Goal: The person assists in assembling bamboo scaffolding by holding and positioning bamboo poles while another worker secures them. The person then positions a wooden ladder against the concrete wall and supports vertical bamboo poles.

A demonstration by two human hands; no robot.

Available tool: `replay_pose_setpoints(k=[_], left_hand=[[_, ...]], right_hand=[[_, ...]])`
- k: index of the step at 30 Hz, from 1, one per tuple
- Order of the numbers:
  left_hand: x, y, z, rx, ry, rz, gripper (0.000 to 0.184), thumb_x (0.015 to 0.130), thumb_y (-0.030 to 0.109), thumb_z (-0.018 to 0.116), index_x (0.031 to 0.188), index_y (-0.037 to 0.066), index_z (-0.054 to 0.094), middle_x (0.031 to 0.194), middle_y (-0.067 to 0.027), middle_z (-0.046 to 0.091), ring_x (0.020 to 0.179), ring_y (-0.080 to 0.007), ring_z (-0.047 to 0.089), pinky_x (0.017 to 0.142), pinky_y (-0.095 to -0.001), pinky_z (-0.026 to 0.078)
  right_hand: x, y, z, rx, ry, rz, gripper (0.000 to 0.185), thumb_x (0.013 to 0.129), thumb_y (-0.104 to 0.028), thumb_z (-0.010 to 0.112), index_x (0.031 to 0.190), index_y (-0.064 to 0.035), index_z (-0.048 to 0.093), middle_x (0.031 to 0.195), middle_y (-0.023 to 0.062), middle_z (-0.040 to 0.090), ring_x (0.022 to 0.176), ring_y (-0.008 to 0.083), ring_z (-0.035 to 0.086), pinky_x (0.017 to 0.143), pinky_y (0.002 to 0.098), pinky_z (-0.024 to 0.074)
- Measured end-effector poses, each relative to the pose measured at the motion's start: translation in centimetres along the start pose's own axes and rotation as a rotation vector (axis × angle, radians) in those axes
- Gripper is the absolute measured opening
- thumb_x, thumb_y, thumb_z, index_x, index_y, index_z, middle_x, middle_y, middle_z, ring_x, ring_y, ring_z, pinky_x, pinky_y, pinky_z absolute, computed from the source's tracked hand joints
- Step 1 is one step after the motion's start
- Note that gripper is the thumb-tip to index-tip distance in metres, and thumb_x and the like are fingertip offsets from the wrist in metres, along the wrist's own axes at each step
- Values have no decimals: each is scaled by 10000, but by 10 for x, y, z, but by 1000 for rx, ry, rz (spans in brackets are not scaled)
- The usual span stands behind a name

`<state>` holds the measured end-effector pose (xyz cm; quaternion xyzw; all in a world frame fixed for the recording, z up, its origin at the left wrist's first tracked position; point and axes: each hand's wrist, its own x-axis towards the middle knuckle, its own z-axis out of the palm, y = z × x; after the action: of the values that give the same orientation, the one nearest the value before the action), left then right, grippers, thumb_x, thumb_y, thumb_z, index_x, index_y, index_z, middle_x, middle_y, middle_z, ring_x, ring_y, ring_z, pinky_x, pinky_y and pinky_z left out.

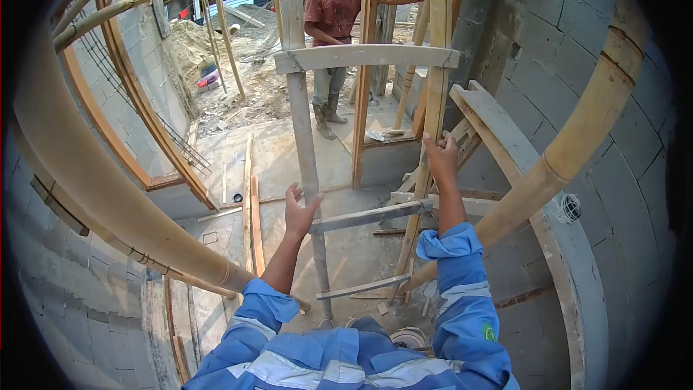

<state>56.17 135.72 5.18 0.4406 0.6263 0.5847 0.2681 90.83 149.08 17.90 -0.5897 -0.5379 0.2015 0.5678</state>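
A wooden ladder with two upright rails and flat rungs (368, 56) stands in front of me. My left hand (299, 211) is open, its fingers spread beside the left rail (307, 144), thumb near the middle rung (372, 215). My right hand (442, 153) is up against the right rail (435, 105), its fingers bent around the edge of the pole. Both forearms come out of rolled blue sleeves. The lowest rung (363, 287) hangs just above the floor, near my feet.
Bamboo poles (137, 195) (570, 144) cross at left and right. A person (336, 18) in a red shirt stands beyond the ladder, touching a post. A curved plank (538, 195) leans at the right by block walls (621, 224). Boards (253, 217) lie on the floor.
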Motion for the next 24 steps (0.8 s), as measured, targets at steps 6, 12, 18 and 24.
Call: replay_pose_setpoints(k=[6, 12, 18, 24], left_hand=[[31, -3, 13, -131, -129, -32, 715, 798, 421, 885, 1252, -12, 541, 1065, -81, 644, 975, -161, 617, 891, -332, 507], [34, -15, 30, -52, -44, -158, 576, 747, 343, 915, 1114, 5, 627, 988, -76, 689, 907, -175, 657, 819, -337, 539], [-4, 11, 28, 65, 78, -134, 459, 783, 326, 886, 1027, 25, 641, 899, -51, 687, 823, -161, 651, 762, -348, 536], [-85, 18, 3, 97, 209, -154, 624, 749, 467, 885, 1122, 18, 663, 1018, -148, 721, 963, -258, 696, 852, -394, 540]], right_hand=[[46, 5, 18, -38, 19, 20, 918, 805, -523, 825, 1445, 41, 487, 1398, 307, 471, 1262, 420, 535, 1080, 469, 433], [50, 17, 29, 74, -37, 35, 683, 763, -424, 896, 1216, 12, 629, 1106, 179, 684, 1012, 314, 680, 906, 404, 525], [39, 25, 26, 188, -20, 7, 514, 802, -329, 875, 1119, 0, 638, 1025, 132, 707, 900, 258, 686, 822, 379, 535], [4, 11, 21, 372, -130, -33, 508, 863, -228, 823, 1237, 54, 628, 1119, 144, 680, 973, 250, 650, 904, 364, 510]])
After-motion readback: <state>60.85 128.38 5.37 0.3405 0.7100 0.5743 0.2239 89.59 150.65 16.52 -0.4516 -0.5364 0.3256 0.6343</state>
